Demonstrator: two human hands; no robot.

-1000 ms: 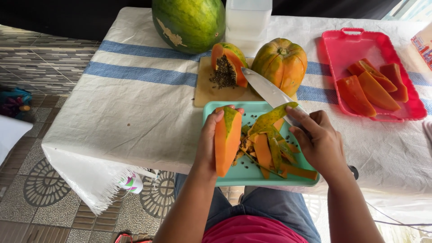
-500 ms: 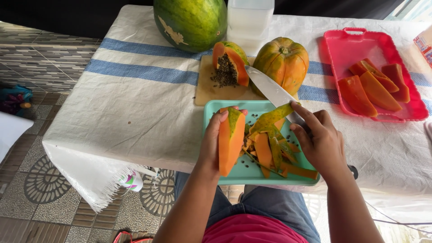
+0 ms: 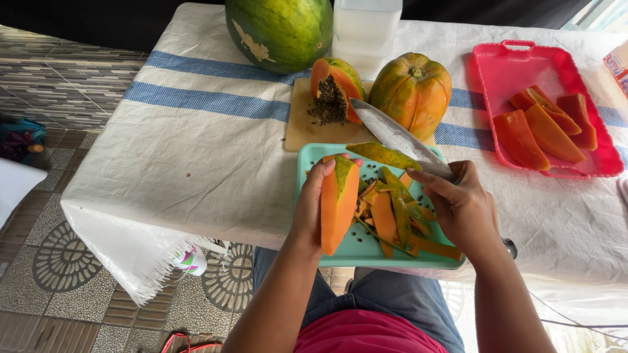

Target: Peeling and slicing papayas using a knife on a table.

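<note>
Papaya slice (image 3: 338,209) stands upright in the left hand (image 3: 313,208), its grip closed around it, exposing skin to the knife (image 3: 400,139) clenched in the right hand (image 3: 461,208) above the teal tray (image 3: 306,163).

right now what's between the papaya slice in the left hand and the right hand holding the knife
In the head view, loose peel strips lie on the teal tray between the papaya slice and the right hand.
</note>
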